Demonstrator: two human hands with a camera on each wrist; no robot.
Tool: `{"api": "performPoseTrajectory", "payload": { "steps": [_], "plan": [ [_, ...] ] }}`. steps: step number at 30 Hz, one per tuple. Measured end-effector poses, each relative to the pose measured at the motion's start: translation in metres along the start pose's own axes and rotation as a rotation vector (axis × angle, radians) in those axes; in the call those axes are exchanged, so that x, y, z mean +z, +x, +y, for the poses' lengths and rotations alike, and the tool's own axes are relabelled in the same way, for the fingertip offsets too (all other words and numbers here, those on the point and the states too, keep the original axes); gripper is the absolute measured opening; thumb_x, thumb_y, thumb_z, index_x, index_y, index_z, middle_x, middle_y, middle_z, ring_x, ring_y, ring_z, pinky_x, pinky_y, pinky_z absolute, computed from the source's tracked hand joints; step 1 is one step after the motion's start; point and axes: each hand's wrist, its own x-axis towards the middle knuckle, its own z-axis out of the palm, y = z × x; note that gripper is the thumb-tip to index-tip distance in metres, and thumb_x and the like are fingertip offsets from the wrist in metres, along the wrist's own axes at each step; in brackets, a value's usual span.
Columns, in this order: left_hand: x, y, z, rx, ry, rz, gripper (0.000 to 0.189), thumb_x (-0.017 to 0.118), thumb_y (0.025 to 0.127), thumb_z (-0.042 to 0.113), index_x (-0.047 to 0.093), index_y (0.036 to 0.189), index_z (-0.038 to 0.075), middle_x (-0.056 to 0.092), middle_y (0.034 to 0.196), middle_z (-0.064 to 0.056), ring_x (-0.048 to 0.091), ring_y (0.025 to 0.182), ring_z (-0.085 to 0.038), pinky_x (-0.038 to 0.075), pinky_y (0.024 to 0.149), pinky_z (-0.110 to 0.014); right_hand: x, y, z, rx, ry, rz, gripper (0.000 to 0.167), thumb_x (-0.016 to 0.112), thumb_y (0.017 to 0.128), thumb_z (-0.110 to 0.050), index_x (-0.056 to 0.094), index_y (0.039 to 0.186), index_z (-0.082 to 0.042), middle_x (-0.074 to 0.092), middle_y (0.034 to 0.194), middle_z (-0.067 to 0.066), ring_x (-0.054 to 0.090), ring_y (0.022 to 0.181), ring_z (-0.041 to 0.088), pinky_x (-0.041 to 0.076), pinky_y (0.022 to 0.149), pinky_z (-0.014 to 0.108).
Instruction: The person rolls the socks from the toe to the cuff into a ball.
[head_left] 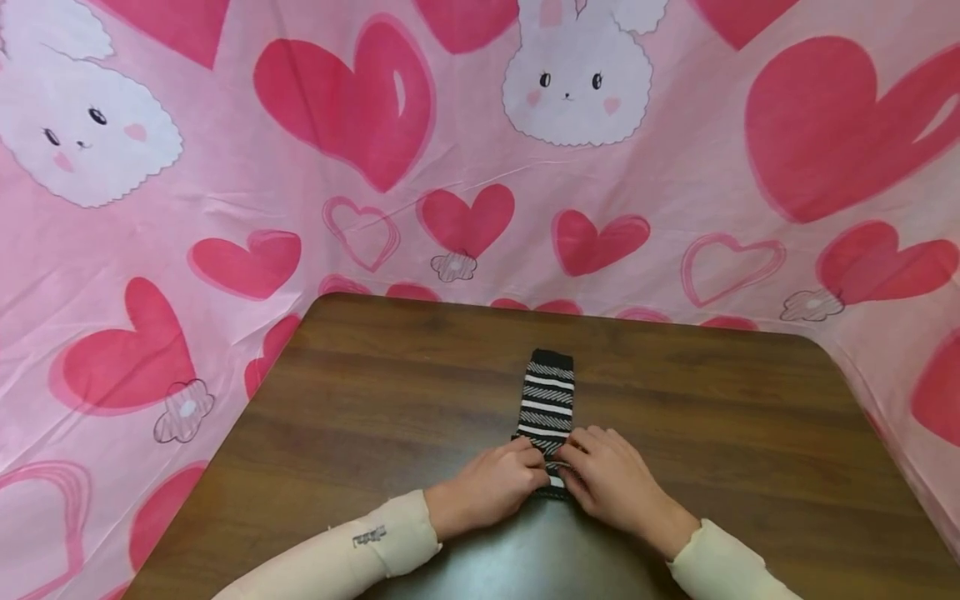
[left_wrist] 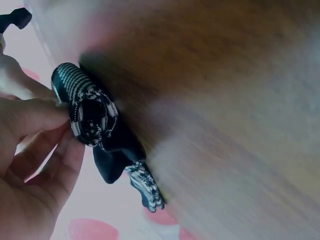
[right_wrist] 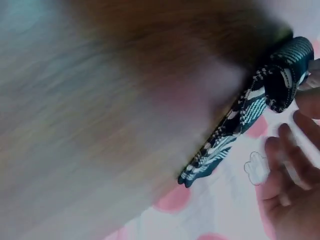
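Observation:
A black sock with white stripes (head_left: 547,400) lies lengthwise on the table, its flat black end pointing away from me. The near end is curled into a thick roll (left_wrist: 92,107). My left hand (head_left: 498,482) grips the left side of this roll, with thumb and fingertips on it in the left wrist view. From the other side my right hand (head_left: 618,481) pinches the roll between thumb and fingers. In the right wrist view the flat part of the sock (right_wrist: 220,142) trails out from the roll (right_wrist: 290,75), while the other fingers (right_wrist: 277,175) of that hand hang loosely bent.
The brown wooden table (head_left: 390,375) has rounded far corners. Behind it and on both sides hangs a pink cloth (head_left: 465,125) printed with hearts and rabbit faces, close along the table's edges. Pale sleeves (head_left: 337,550) cover both forearms.

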Motion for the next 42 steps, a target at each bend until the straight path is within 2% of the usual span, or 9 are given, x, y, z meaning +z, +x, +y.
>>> {"api": "performPoseTrajectory", "payload": {
  "steps": [4,7,11,16,21,25,31,37,42],
  "plan": [
    [0.002,-0.002,-0.002,0.024,0.006,-0.021,0.013,0.072,0.087,0.007,0.076,0.087,0.019,0.061,0.089,0.007,0.053,0.083,-0.01,0.048,0.069,-0.017,0.001,-0.004,0.0,-0.225,-0.016,0.119,0.005,0.071,0.086,-0.017,0.068,0.088,-0.013,0.058,0.092,-0.002,0.051,0.076,0.016,0.04,0.061,0.031],
    [0.002,-0.003,-0.004,0.054,0.012,-0.033,0.014,0.07,0.089,0.008,0.075,0.088,0.021,0.06,0.091,0.008,0.052,0.086,-0.009,0.048,0.066,-0.016,0.005,-0.009,0.001,-0.322,0.001,0.146,0.011,0.061,0.094,-0.017,0.067,0.086,-0.013,0.058,0.091,-0.002,0.05,0.075,0.016,0.038,0.06,0.031],
    [0.003,-0.005,-0.008,0.097,0.031,-0.05,0.012,0.068,0.093,0.012,0.075,0.09,0.022,0.061,0.094,0.01,0.052,0.086,-0.008,0.048,0.062,-0.017,0.01,-0.014,0.004,-0.35,-0.005,0.138,0.016,0.056,0.098,-0.019,0.067,0.088,-0.013,0.058,0.092,-0.002,0.052,0.076,0.017,0.039,0.06,0.032],
    [0.003,-0.009,-0.013,0.127,0.012,-0.065,0.007,0.071,0.09,0.017,0.075,0.09,0.023,0.064,0.097,0.011,0.053,0.086,-0.009,0.048,0.067,-0.018,0.014,-0.017,0.006,-0.359,-0.011,0.125,0.005,0.066,0.09,-0.018,0.068,0.091,-0.013,0.06,0.093,-0.002,0.054,0.077,0.017,0.042,0.061,0.033],
    [0.003,-0.009,-0.014,0.128,-0.034,-0.09,0.008,0.075,0.085,0.026,0.073,0.09,0.021,0.063,0.096,0.01,0.052,0.086,-0.01,0.048,0.068,-0.02,0.013,-0.017,0.007,-0.356,-0.008,0.115,0.009,0.072,0.084,-0.018,0.067,0.09,-0.013,0.059,0.093,-0.002,0.053,0.076,0.017,0.041,0.061,0.032],
    [0.005,-0.008,-0.012,0.095,0.004,-0.084,0.011,0.075,0.084,0.027,0.069,0.089,0.02,0.061,0.094,0.008,0.054,0.086,-0.011,0.049,0.064,-0.022,0.013,-0.016,0.005,-0.339,-0.024,0.095,0.014,0.075,0.082,-0.021,0.063,0.087,-0.014,0.058,0.092,-0.002,0.051,0.075,0.016,0.041,0.062,0.032],
    [0.006,-0.007,-0.01,0.02,0.026,-0.035,0.013,0.075,0.08,0.021,0.067,0.087,0.015,0.062,0.087,0.004,0.058,0.08,-0.013,0.051,0.063,-0.024,0.016,-0.015,0.003,-0.238,0.0,0.062,0.026,0.083,0.078,-0.027,0.063,0.089,-0.014,0.058,0.093,-0.002,0.056,0.08,0.015,0.05,0.069,0.035],
    [0.007,-0.004,-0.012,-0.101,-0.218,0.031,0.016,0.075,0.077,0.01,0.066,0.09,0.012,0.062,0.08,0.004,0.055,0.069,-0.006,0.047,0.059,-0.019,0.014,-0.013,0.001,-0.119,0.078,0.081,0.031,0.085,0.073,-0.018,0.064,0.094,-0.012,0.061,0.092,-0.004,0.059,0.081,0.013,0.054,0.069,0.037],
    [0.006,-0.002,-0.015,-0.264,-0.458,0.053,0.02,0.075,0.074,0.007,0.069,0.093,0.012,0.067,0.083,0.005,0.052,0.07,0.0,0.042,0.062,-0.012,0.009,-0.012,0.001,0.012,0.228,0.055,0.026,0.081,0.077,-0.013,0.064,0.096,-0.016,0.065,0.094,-0.008,0.062,0.085,0.008,0.056,0.071,0.034]
  ]
}}
